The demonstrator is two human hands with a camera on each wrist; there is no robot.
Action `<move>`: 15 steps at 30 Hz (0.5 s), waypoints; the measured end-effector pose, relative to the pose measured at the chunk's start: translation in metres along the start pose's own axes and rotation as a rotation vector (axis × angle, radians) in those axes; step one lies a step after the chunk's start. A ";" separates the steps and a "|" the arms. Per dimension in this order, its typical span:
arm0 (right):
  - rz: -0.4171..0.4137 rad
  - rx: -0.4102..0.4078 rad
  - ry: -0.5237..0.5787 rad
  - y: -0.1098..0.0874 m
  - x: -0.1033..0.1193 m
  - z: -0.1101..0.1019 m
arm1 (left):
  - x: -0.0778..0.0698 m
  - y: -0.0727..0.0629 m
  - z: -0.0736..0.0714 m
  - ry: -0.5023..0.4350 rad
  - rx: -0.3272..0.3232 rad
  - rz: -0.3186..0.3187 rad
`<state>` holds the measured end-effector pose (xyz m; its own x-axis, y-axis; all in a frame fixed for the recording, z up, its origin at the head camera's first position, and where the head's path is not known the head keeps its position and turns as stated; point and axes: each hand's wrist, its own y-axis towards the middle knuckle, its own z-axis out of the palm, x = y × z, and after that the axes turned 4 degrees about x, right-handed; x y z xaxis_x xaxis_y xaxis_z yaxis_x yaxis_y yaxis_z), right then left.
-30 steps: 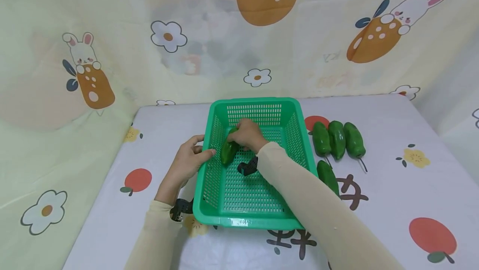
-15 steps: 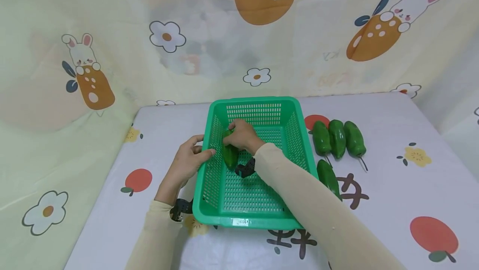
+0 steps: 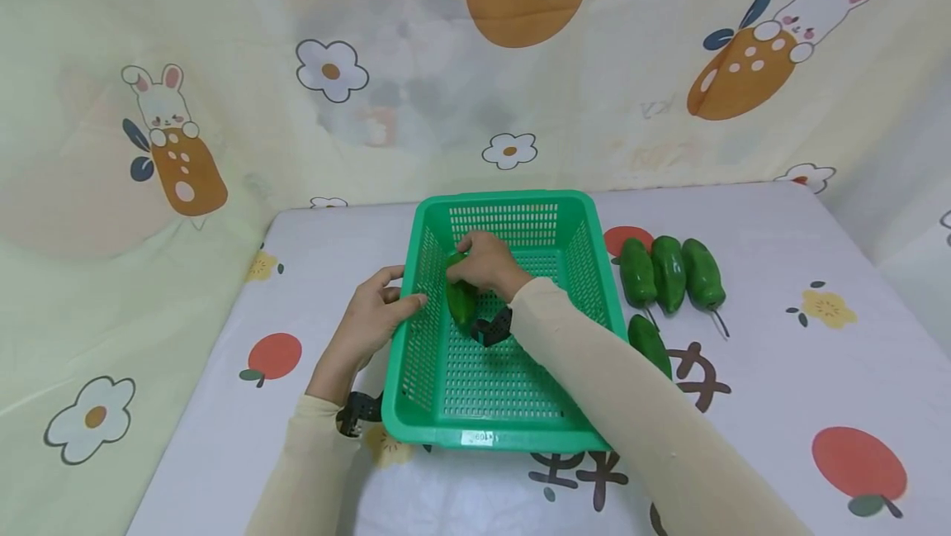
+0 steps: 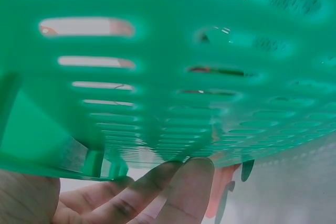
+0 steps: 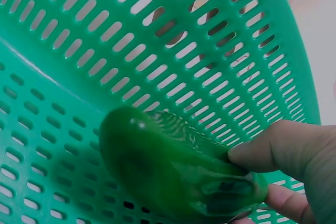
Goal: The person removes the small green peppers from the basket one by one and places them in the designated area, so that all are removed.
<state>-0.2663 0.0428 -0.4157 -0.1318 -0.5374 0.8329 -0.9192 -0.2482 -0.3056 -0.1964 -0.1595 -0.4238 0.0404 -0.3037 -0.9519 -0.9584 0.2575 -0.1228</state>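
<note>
A green plastic basket (image 3: 498, 438) with slotted walls stands on the table in front of me. My left hand (image 3: 367, 321) holds its left side, thumb over the rim and the other fingers outside; the left wrist view shows those fingers (image 4: 186, 195) against the slotted plastic. Inside the basket, near the left wall, a shiny green pepper (image 3: 462, 309) lies lengthwise. My right hand (image 3: 486, 262) pinches its far end between thumb and fingers. Up close in the right wrist view, the pepper (image 5: 168, 166) has its rounded end pointing away from the fingertips, low over the perforated floor.
To the right of the basket, three green peppers (image 3: 670, 274) lie side by side, stems toward me. Another pepper (image 3: 650, 344) lies nearer, beside the basket's right wall and partly behind my right sleeve (image 3: 617, 379). A patterned cloth (image 3: 416, 131) hangs behind the table.
The pepper in my right hand has shifted slightly and turned, its near end swinging to the right. My left hand keeps its place on the basket.
</note>
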 end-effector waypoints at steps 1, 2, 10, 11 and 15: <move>-0.004 0.001 -0.002 -0.001 0.001 -0.001 | 0.000 0.000 0.000 0.000 0.000 0.000; -0.006 0.003 0.000 -0.002 0.001 -0.001 | 0.000 0.000 0.000 -0.002 0.000 0.000; -0.008 -0.001 0.043 -0.010 0.007 -0.007 | -0.001 0.000 -0.001 -0.004 0.013 0.018; -0.007 -0.002 0.048 -0.011 0.008 -0.007 | -0.001 0.000 -0.001 -0.004 0.013 0.020; 0.001 0.002 0.060 -0.014 0.010 -0.011 | 0.000 0.000 -0.001 -0.002 0.015 0.026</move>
<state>-0.2587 0.0500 -0.3982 -0.1545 -0.4887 0.8587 -0.9186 -0.2490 -0.3070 -0.1964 -0.1604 -0.4231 0.0156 -0.2950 -0.9554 -0.9548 0.2792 -0.1018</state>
